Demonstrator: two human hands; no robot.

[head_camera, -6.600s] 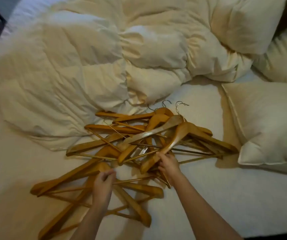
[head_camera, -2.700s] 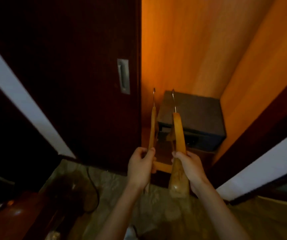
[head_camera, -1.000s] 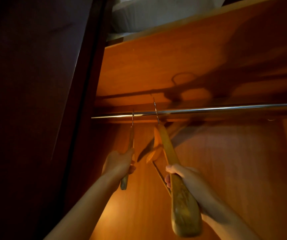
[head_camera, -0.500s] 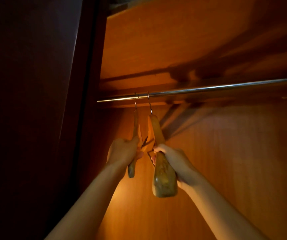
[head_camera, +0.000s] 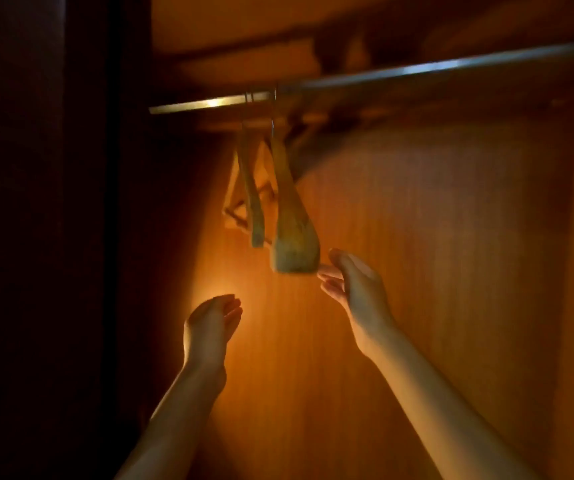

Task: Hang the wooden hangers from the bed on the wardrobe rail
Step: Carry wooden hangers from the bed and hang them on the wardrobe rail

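Two wooden hangers hang by their metal hooks from the left end of the chrome wardrobe rail [head_camera: 417, 69]. The left hanger [head_camera: 252, 199] is seen edge-on; the right hanger [head_camera: 292, 220] shows its broad shoulder end toward me. My left hand [head_camera: 209, 327] is below the left hanger, fingers loosely curled and apart, holding nothing. My right hand [head_camera: 351, 282] is just right of and below the right hanger's end, fingers apart, fingertips close to the wood but not gripping it. The picture is blurred and dim.
The wardrobe's orange wooden back panel [head_camera: 434, 254] fills the middle and right. A dark door or frame [head_camera: 70, 237] stands at the left. A wooden shelf [head_camera: 244, 26] runs above the rail. The rail stretches bare to the right of the hangers.
Both hands have let go of the hangers and dropped away below them. The two hangers now hang from the rail on their own.
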